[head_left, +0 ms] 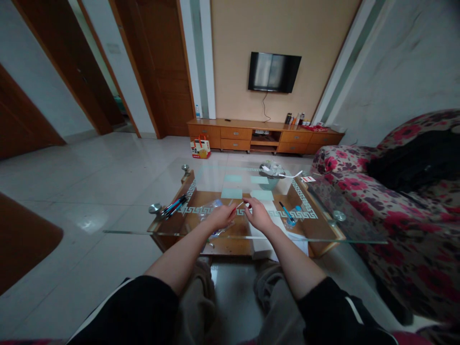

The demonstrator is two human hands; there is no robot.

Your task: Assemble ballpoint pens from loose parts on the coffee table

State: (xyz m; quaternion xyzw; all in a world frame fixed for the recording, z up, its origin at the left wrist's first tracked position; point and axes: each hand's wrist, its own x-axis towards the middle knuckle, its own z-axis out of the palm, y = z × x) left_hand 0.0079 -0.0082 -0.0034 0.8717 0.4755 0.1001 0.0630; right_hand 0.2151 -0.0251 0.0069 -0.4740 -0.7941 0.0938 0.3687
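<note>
Above the glass table (334,229), the left hand (220,215) and right hand (257,213) pinched opposite ends of a thin red-tipped pen (241,205) (details blurred). More pens (174,206) lay at the table's left edge.

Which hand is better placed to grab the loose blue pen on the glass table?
Probably right: the right hand is on the same side as the blue pen and nearer it; the left hand sits across, both pinching a thin red-tipped pen.

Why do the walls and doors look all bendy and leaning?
Head view: the wide lens bends the door frames and walls outward near the edges. The glass table mirrors pale light, and the small thing between the left hand and right hand is blurry.
</note>
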